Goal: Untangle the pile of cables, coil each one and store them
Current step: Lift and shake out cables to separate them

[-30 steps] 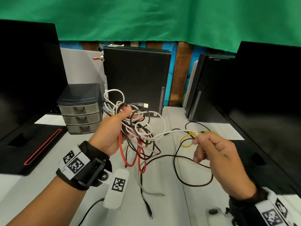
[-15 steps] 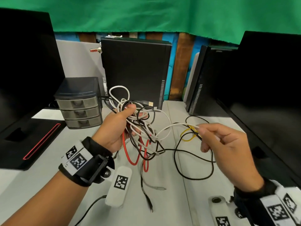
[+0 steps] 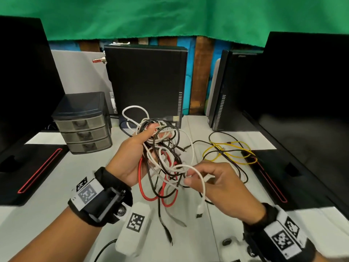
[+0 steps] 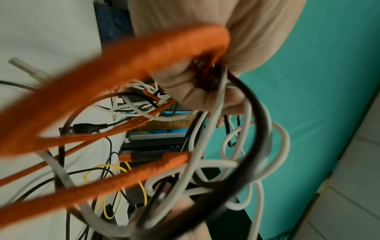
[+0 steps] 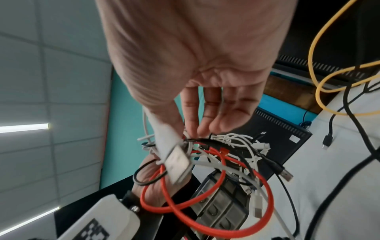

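The left hand [image 3: 136,157] is raised over the desk [image 3: 56,186] with its fingers curled tight around the tangle of cables [image 3: 162,154], a knot of white, black and red leads bunched in the fist. From that grip, white loops rise above the thumb, a black lead with a metal USB plug [image 3: 174,118] juts out just past the fingertips, and the red cable [image 3: 140,178] hangs below the palm in two long loops, close to the wrist. In the left wrist view the same red cable [image 4: 131,53] sweeps out of the closed fist as a blurred orange band, with white and black strands wound round it. The right hand [image 3: 222,188] is just beside the lower part of the bundle, thumb and fingertips pressed together on a white cable [image 3: 202,178] that arcs over its knuckles and drops to a white plug [image 3: 200,209] below the hand. The right wrist view shows that plug [image 5: 177,164] at the thumb tip and the fingers [image 5: 205,113] curled down into the knot. Beyond the right hand, apart from both grips, a yellow cable [image 3: 232,154] lies looped on the desk with a thin black cable [image 3: 243,174] crossing it. Past the left hand stands a small grey drawer unit [image 3: 83,127], its three drawers closed.
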`<action>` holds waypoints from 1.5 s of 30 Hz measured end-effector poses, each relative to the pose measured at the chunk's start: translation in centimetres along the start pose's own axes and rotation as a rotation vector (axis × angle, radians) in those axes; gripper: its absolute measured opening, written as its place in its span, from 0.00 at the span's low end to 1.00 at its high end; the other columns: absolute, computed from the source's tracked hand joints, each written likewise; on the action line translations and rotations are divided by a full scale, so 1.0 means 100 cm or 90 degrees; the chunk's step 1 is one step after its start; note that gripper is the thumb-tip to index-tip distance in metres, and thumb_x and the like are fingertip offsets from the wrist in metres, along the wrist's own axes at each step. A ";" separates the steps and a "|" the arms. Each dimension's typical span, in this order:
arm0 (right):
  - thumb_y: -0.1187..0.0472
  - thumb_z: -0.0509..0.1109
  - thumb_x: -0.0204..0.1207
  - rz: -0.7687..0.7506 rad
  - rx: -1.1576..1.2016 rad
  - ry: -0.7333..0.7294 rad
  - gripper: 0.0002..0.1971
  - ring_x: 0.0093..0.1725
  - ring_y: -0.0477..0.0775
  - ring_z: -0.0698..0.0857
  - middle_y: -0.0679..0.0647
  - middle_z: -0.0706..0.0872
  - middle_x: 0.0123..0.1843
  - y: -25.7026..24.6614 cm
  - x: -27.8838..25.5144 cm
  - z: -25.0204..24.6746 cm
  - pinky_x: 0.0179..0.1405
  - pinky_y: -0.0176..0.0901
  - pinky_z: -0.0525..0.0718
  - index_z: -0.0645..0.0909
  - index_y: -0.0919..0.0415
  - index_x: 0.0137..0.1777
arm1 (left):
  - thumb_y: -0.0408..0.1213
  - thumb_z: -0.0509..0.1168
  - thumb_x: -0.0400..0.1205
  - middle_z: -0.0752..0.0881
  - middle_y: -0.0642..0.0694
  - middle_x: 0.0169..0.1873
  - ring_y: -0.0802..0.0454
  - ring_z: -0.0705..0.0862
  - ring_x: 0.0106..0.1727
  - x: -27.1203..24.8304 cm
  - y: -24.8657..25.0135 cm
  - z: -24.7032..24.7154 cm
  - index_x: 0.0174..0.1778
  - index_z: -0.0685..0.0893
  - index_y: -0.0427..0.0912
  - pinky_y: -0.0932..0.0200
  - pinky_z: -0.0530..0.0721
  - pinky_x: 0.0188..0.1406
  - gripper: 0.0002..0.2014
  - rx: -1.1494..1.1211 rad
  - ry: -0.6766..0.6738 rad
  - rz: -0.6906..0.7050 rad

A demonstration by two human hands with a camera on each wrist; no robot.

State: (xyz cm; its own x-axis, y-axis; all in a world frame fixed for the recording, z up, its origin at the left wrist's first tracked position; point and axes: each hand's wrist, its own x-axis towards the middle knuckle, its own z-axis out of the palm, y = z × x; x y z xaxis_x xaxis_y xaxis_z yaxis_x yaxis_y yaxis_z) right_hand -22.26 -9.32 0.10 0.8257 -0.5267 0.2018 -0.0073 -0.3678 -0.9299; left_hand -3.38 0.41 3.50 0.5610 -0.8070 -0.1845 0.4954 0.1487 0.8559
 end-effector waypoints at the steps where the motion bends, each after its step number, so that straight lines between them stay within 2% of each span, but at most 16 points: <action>1: 0.63 0.82 0.72 -0.002 -0.002 0.003 0.09 0.33 0.42 0.79 0.58 0.86 0.39 0.000 0.000 0.001 0.35 0.28 0.74 0.91 0.47 0.37 | 0.46 0.64 0.86 0.91 0.37 0.53 0.42 0.89 0.44 0.001 -0.001 -0.001 0.69 0.84 0.36 0.47 0.91 0.44 0.21 0.002 0.002 -0.008; 5: 0.66 0.79 0.75 -0.014 0.042 0.009 0.11 0.31 0.42 0.79 0.53 0.85 0.33 0.000 0.000 0.002 0.32 0.31 0.75 0.87 0.52 0.34 | 0.46 0.63 0.87 0.92 0.37 0.51 0.45 0.91 0.38 0.002 -0.002 -0.001 0.70 0.83 0.34 0.52 0.92 0.35 0.22 0.001 -0.005 -0.032; 9: 0.67 0.74 0.75 0.011 0.131 0.119 0.09 0.33 0.55 0.85 0.71 0.86 0.36 0.002 0.005 -0.009 0.34 0.43 0.82 0.80 0.63 0.34 | 0.45 0.60 0.88 0.88 0.41 0.32 0.57 0.80 0.15 0.003 0.002 -0.005 0.68 0.81 0.32 0.68 0.79 0.12 0.21 -0.038 -0.017 -0.072; 11: 0.72 0.71 0.80 0.035 0.184 0.169 0.11 0.31 0.56 0.86 0.67 0.87 0.33 0.003 0.009 -0.019 0.36 0.46 0.85 0.77 0.65 0.37 | 0.45 0.59 0.88 0.85 0.44 0.28 0.60 0.72 0.11 0.007 0.007 -0.011 0.66 0.81 0.34 0.70 0.74 0.08 0.19 -0.049 -0.029 -0.093; 15: 0.70 0.67 0.82 0.055 0.268 0.228 0.08 0.33 0.56 0.88 0.57 0.86 0.31 0.000 0.016 -0.039 0.38 0.46 0.89 0.75 0.66 0.41 | 0.45 0.57 0.89 0.80 0.46 0.18 0.60 0.68 0.09 0.012 0.013 -0.020 0.55 0.83 0.33 0.69 0.71 0.08 0.18 -0.034 -0.021 -0.085; 18: 0.68 0.65 0.84 0.067 0.350 0.276 0.09 0.32 0.56 0.89 0.53 0.79 0.26 -0.001 0.020 -0.054 0.36 0.44 0.89 0.75 0.59 0.41 | 0.45 0.59 0.89 0.84 0.43 0.30 0.59 0.72 0.12 0.015 0.018 -0.025 0.62 0.82 0.34 0.68 0.73 0.08 0.17 -0.045 -0.007 -0.082; 22: 0.64 0.70 0.81 0.057 0.277 0.230 0.11 0.21 0.49 0.70 0.48 0.67 0.22 -0.001 0.019 -0.070 0.26 0.39 0.82 0.81 0.52 0.37 | 0.43 0.61 0.89 0.87 0.40 0.45 0.58 0.76 0.18 0.023 0.019 -0.038 0.60 0.86 0.32 0.71 0.74 0.12 0.17 -0.064 0.020 -0.071; 23: 0.63 0.71 0.80 0.038 0.207 0.227 0.12 0.21 0.48 0.68 0.47 0.69 0.21 0.001 0.019 -0.073 0.25 0.38 0.79 0.83 0.50 0.35 | 0.43 0.61 0.89 0.86 0.39 0.47 0.57 0.76 0.23 0.023 0.020 -0.038 0.58 0.88 0.32 0.71 0.76 0.16 0.17 -0.058 0.020 -0.069; 25: 0.61 0.75 0.79 -0.035 0.008 0.276 0.09 0.25 0.48 0.77 0.45 0.82 0.25 0.006 0.018 -0.081 0.28 0.39 0.80 0.88 0.51 0.37 | 0.42 0.60 0.89 0.85 0.39 0.47 0.56 0.79 0.27 0.023 0.022 -0.038 0.54 0.88 0.31 0.68 0.79 0.23 0.18 -0.071 0.021 -0.061; 27: 0.62 0.77 0.77 -0.091 -0.159 0.323 0.05 0.36 0.52 0.88 0.48 0.92 0.36 0.011 0.018 -0.093 0.39 0.50 0.87 0.92 0.54 0.41 | 0.41 0.56 0.90 0.84 0.39 0.45 0.57 0.80 0.20 0.021 0.031 -0.042 0.52 0.85 0.32 0.67 0.80 0.17 0.17 -0.108 0.039 -0.040; 29: 0.63 0.78 0.76 -0.078 -0.237 0.305 0.05 0.40 0.57 0.90 0.47 0.93 0.38 0.017 0.015 -0.103 0.42 0.56 0.88 0.92 0.54 0.41 | 0.42 0.55 0.91 0.86 0.40 0.44 0.58 0.79 0.17 0.018 0.040 -0.045 0.51 0.84 0.34 0.68 0.77 0.13 0.17 -0.116 0.057 -0.012; 33: 0.55 0.79 0.71 0.002 -0.164 0.175 0.02 0.32 0.52 0.81 0.53 0.90 0.35 0.022 0.013 -0.090 0.33 0.44 0.78 0.91 0.52 0.40 | 0.44 0.56 0.90 0.87 0.45 0.29 0.59 0.76 0.14 0.011 0.044 -0.041 0.45 0.86 0.38 0.70 0.75 0.11 0.19 -0.074 0.068 0.023; 37: 0.65 0.77 0.75 0.039 -0.086 0.039 0.02 0.27 0.38 0.76 0.47 0.86 0.30 0.018 0.014 -0.065 0.28 0.27 0.74 0.90 0.63 0.46 | 0.45 0.58 0.89 0.91 0.47 0.38 0.61 0.71 0.14 0.009 0.034 -0.029 0.39 0.91 0.46 0.70 0.73 0.12 0.20 -0.029 0.056 0.076; 40: 0.65 0.74 0.78 0.030 -0.035 0.030 0.06 0.24 0.42 0.71 0.46 0.77 0.24 0.012 0.015 -0.057 0.25 0.27 0.70 0.90 0.67 0.49 | 0.47 0.60 0.89 0.91 0.43 0.44 0.59 0.75 0.17 0.004 0.029 -0.022 0.50 0.86 0.45 0.68 0.76 0.14 0.13 -0.013 0.041 0.091; 43: 0.60 0.74 0.77 -0.001 -0.042 0.064 0.08 0.25 0.45 0.66 0.56 0.70 0.24 0.009 0.016 -0.065 0.24 0.29 0.68 0.92 0.63 0.46 | 0.48 0.59 0.89 0.92 0.41 0.48 0.51 0.82 0.26 0.003 0.029 -0.023 0.55 0.84 0.45 0.62 0.82 0.22 0.13 0.004 0.032 0.099; 45: 0.61 0.74 0.78 -0.002 -0.038 0.089 0.06 0.27 0.46 0.68 0.65 0.73 0.27 0.011 0.017 -0.073 0.25 0.28 0.69 0.93 0.59 0.44 | 0.49 0.57 0.89 0.92 0.41 0.48 0.49 0.85 0.26 0.001 0.032 -0.024 0.56 0.83 0.45 0.63 0.81 0.18 0.13 0.000 0.037 0.105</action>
State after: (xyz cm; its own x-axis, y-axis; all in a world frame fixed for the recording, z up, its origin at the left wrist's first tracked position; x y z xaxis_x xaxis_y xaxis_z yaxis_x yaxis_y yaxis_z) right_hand -24.95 -16.24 1.63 0.7389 -0.6259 0.2496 -0.0419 -0.4124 -0.9100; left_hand -0.18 2.19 5.12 0.6718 -0.7375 -0.0687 0.3935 0.2767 0.8767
